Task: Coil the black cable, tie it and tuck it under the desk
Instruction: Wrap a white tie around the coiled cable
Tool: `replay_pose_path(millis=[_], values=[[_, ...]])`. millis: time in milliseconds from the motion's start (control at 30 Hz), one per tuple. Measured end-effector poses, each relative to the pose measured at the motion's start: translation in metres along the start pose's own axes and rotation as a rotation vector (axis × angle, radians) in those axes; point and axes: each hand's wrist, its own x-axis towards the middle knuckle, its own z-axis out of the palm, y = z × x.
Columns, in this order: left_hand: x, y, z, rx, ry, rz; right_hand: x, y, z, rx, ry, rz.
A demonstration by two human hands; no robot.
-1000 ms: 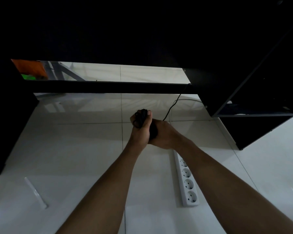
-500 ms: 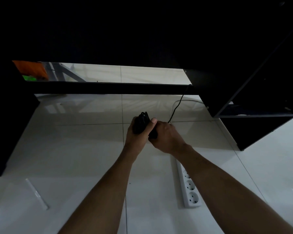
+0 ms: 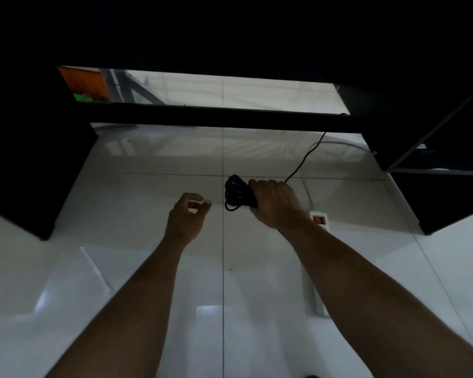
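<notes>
The black cable (image 3: 236,193) is bunched into a small coil, held above the white floor by my right hand (image 3: 275,204), whose fingers are closed around it. A loose strand of the same cable runs from the hand up and right to the black desk crossbar (image 3: 216,115). My left hand (image 3: 187,216) hovers just left of the coil, apart from it, fingers slightly curled and holding nothing. The dark underside of the desk fills the top of the view.
A white power strip (image 3: 320,222) with a red switch lies on the tiled floor under my right forearm. Black desk side panels stand at left (image 3: 30,175) and right (image 3: 443,197). A thin white strip (image 3: 94,268) lies on the floor at left.
Both hands were clasped together on the coil; my left hand has let go and moved left, while my right hand keeps the coil and has shifted right.
</notes>
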Motion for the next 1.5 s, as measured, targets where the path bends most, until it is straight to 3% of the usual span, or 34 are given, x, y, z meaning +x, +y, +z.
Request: replay_pose_path(millis=[133, 267, 433, 700, 767, 933, 1100, 1200, 1267, 1333, 1433, 1500], values=[[0.000, -0.034, -0.022, 0.335, 0.020, -0.091, 0.010, -0.016, 0.018, -0.045, 0.066, -0.002], [-0.008, -0.061, -0.045, 0.603, 0.076, -0.296, 0.013, -0.024, 0.031, -0.066, 0.081, 0.001], [-0.022, -0.090, -0.046, 0.530, 0.291, -0.521, 0.017, -0.033, 0.055, -0.106, 0.066, 0.004], [-0.045, -0.144, -0.043, 0.402, 0.771, -0.838, 0.020, -0.033, 0.084, -0.067, 0.029, 0.004], [-0.043, -0.149, -0.044, 0.379, 0.812, -0.895, 0.021, -0.033, 0.089, -0.055, 0.009, 0.008], [-0.040, -0.158, -0.051, 0.410, 0.655, -0.863, 0.019, -0.030, 0.094, -0.022, -0.023, -0.001], [-0.040, -0.154, -0.050, 0.428, 0.607, -0.829, 0.015, -0.024, 0.097, -0.057, -0.055, -0.020], [-0.035, -0.139, -0.036, 0.425, 0.603, -0.723, 0.012, -0.021, 0.094, -0.052, -0.060, -0.032], [-0.031, -0.125, -0.020, 0.297, 0.593, -0.566, 0.011, -0.018, 0.090, -0.020, -0.048, -0.053], [-0.027, -0.108, 0.000, -0.028, 0.515, -0.354, 0.009, -0.013, 0.083, -0.006, -0.026, -0.078], [-0.024, -0.068, 0.021, -0.480, 0.235, -0.268, 0.009, -0.005, 0.067, 0.062, 0.000, -0.120], [-0.022, -0.040, 0.034, -0.523, 0.024, -0.229, 0.009, 0.000, 0.052, 0.120, -0.037, -0.121]])
